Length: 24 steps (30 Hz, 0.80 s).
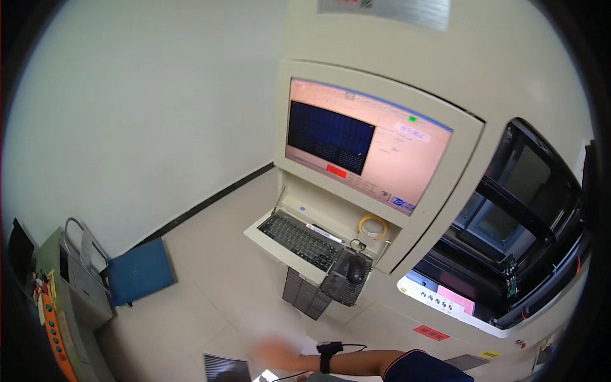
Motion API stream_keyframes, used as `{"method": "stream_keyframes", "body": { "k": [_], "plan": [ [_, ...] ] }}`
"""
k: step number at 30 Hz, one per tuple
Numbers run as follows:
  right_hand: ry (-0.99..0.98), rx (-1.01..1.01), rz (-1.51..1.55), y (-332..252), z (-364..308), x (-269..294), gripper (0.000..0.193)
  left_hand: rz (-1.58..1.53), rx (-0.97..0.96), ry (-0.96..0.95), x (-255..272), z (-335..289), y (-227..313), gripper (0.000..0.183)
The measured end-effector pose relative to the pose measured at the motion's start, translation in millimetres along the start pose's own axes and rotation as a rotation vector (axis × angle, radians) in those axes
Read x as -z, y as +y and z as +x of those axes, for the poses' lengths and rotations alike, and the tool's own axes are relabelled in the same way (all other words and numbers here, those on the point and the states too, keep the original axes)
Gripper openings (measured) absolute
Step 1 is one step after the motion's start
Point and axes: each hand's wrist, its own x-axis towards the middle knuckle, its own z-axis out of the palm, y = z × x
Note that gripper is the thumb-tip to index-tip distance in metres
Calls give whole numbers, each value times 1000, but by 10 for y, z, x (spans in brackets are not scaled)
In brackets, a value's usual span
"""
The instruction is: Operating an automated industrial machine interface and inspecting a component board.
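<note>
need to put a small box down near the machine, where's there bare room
The floor between the blue platform cart and the keyboard shelf is bare. The white ledge below the open hatch has a free strip. The shelf is crowded: keyboard, mouse, tape roll. The blurred hand reaches over the floor.

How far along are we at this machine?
Done: hatch open, green board inside, screen running. In hand: right hand, blurred, low at left, away from the controls; whether it holds anything is unclear. Left: keyboard and mouse untouched, hatch not yet closed.
</note>
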Motion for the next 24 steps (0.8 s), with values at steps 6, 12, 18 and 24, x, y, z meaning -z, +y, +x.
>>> {"method": "stream_keyframes", "body": {
  "k": [6,12,18,24],
  "plan": [
    [-48,-853,-189,1976,-1032,-268,42,36,238,154,-19,483,109,37],
    [-280,-1192,-715,3081,-1357,-25,56,5,343,161,-221,839,-562,45],
    [-304,-1238,-791,3479,-1495,51,57,-190,492,252,-439,884,-1108,48],
    [-342,-1267,-818,3626,-1562,-5,58,-213,387,251,-359,898,-983,47]
  ]
}}
